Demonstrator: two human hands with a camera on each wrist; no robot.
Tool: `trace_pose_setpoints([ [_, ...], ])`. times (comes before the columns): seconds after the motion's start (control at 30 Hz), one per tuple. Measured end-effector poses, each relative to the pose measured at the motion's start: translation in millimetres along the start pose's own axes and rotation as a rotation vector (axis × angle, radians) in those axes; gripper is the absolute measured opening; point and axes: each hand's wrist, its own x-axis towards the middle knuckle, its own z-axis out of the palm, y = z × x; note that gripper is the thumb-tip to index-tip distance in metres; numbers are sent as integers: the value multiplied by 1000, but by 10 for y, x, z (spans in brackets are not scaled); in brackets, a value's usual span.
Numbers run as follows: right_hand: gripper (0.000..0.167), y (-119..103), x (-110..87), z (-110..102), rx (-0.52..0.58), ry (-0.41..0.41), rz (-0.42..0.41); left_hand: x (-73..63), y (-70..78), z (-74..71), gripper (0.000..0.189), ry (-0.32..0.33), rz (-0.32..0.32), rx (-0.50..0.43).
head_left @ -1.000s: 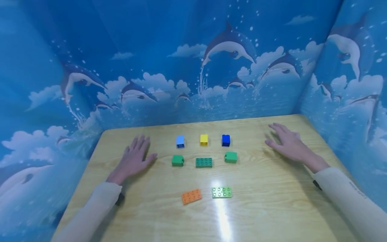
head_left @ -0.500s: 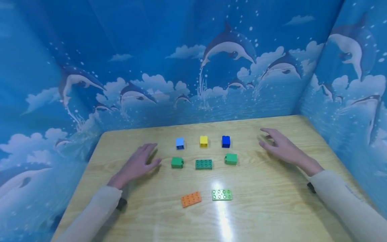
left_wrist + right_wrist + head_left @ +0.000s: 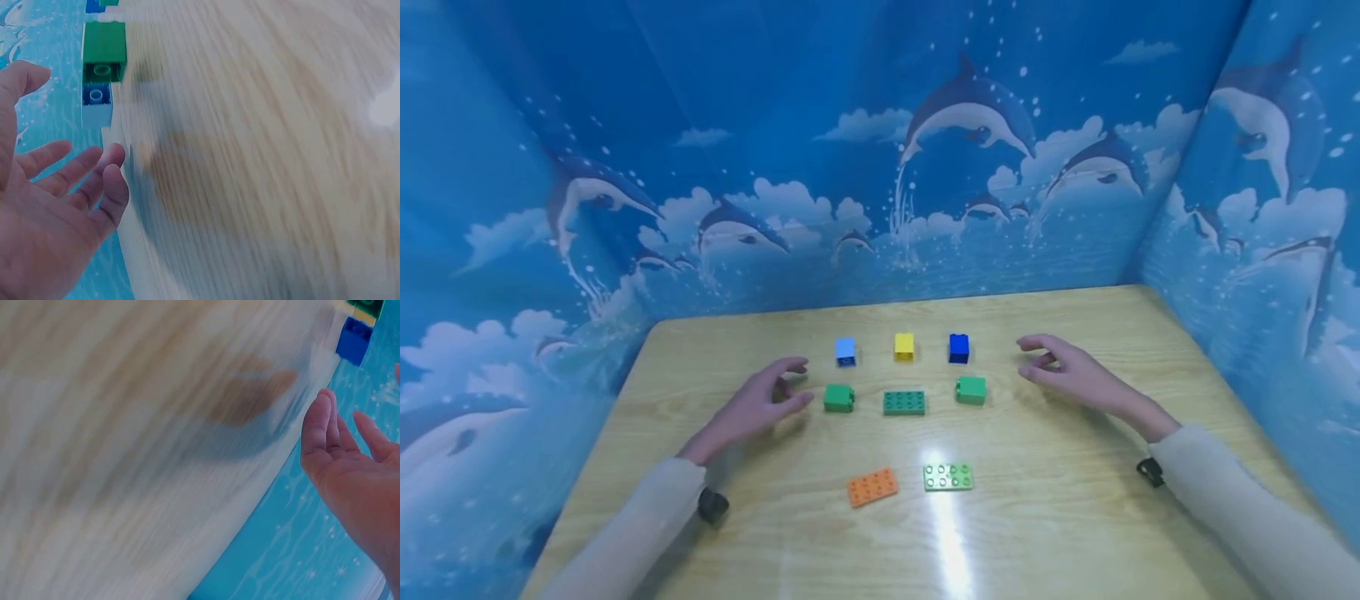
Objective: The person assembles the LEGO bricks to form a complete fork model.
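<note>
Both empty and parted, the left grip [image 3: 763,407] hung just beside the left green brick [image 3: 838,398] and the right grip [image 3: 1073,377] near the dark blue brick [image 3: 958,348] on the desk [image 3: 1045,508], where sweeping too low risked shoving either brick.

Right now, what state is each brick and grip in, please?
Left grip: open, empty
Right grip: open, empty
Light-blue brick: sideways
Yellow brick: sideways
Dark-blue brick: orientation unclear
Left green brick: sideways
Right green brick: sideways
Dark-green brick: upright
Orange brick: upright
Light-green brick: upright
</note>
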Motion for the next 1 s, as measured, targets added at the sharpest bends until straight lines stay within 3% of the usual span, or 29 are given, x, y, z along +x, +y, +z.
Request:
trace_pose_setpoints([
  [0.2, 55, -71, -18, 84, 37, -25, -29, 51, 26, 77, 69, -36, 11, -49],
  [0.53, 46, -165, 1, 227, 162, -17, 23, 91, 116, 180, 61, -21, -57, -216],
  [1.0, 51, -292, 88, 467, 190, -44, 11, 180, 148, 314, 58, -29, -54, -224],
])
